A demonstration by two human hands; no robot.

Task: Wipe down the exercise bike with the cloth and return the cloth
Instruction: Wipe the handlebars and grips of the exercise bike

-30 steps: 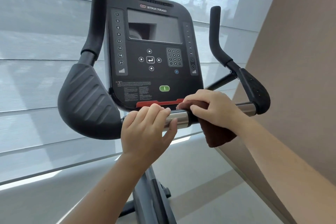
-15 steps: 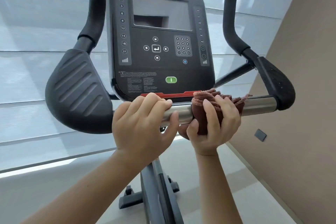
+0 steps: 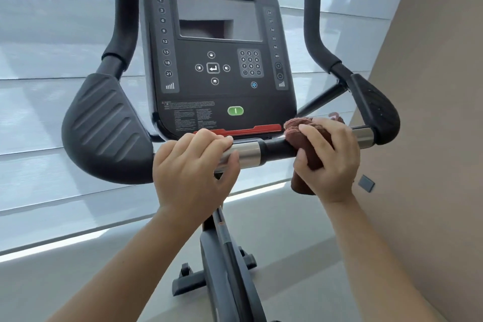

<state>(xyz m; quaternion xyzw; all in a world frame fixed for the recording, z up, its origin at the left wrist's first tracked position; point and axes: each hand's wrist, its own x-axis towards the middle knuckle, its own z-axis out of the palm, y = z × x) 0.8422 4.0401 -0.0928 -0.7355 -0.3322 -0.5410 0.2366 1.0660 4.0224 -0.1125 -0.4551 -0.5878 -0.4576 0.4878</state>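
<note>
The exercise bike's black console [image 3: 217,60] fills the upper middle, with a horizontal handlebar [image 3: 271,149] of black and chrome sections below it. My left hand [image 3: 193,172] grips the chrome section left of centre. My right hand [image 3: 329,159] holds a brown cloth [image 3: 303,144] wrapped around the bar's right part, next to the right chrome sleeve [image 3: 363,136]. Part of the cloth hangs below the bar and behind my fingers.
Black padded elbow rests sit at the left [image 3: 104,128] and right [image 3: 379,110], with upright grips [image 3: 313,18] above them. The bike's frame and base [image 3: 222,264] stand on a pale floor. A beige wall [image 3: 431,112] is close on the right; a shaded window lies behind.
My right hand has slid the cloth to the right along the bar, baring the black middle section. The left hand keeps its grip. The view has shifted slightly.
</note>
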